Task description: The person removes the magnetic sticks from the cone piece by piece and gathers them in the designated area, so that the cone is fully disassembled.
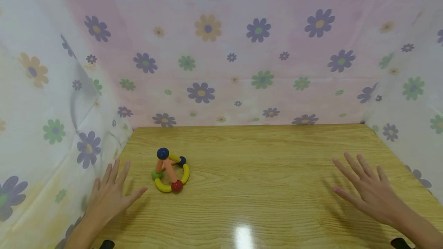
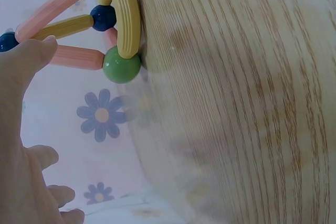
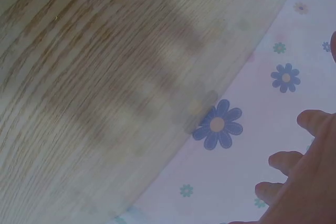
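Note:
A small pyramid-like frame of toy rods and balls stands on the left part of the table. Its top is a dark blue ball; a red ball, a green ball and a second blue ball sit at its base. Curved yellow rods join the base, and straight orange rods rise to the top. My left hand hovers just left of it, fingers spread, holding nothing. Far to the right, my right hand is spread above the table, also holding nothing.
The wood-grain table is bounded at the back by a flowered cloth. More flowered cloth hangs along the left side and the right side. A bright light reflection shows near the table's front.

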Tool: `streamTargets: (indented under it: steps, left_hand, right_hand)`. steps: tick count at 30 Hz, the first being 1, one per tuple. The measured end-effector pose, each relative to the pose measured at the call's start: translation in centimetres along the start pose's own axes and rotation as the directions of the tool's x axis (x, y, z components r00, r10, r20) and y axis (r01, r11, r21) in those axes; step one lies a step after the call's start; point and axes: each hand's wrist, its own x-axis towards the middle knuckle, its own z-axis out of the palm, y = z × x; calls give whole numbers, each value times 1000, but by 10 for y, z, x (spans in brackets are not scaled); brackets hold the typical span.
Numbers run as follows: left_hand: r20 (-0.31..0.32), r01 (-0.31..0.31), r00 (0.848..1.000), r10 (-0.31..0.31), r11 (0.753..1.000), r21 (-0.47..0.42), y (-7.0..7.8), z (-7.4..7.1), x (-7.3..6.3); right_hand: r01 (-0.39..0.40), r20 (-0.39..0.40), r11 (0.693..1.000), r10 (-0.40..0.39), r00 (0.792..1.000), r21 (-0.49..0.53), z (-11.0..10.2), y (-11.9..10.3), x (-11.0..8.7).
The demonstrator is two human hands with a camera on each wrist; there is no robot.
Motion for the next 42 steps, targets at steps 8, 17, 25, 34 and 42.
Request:
streamTargets:
  steps: [8,17,25,34,42]
  left_hand:
    - [-8,-2,1000,2,1000,8,2,1,1]
    - [-27,5,1000,-6,999,-52,2,0,-1]
    - [-44,-7,999,0,987,-163,14,-4,4]
    - [-45,6,999,-24,927,-374,24,-4,9]
    - [-90,-6,994,-57,813,-583,38,4,18]
  right_hand:
    - [-12,10,1000,12,1000,3,-2,-1,1]
    - [22,28,995,-25,999,98,-7,-28,24]
    - [99,9,976,-102,995,195,-5,-65,62]
    - [244,-36,931,-244,969,270,7,-108,106]
    - [323,-73,873,-319,945,367,14,-134,137]
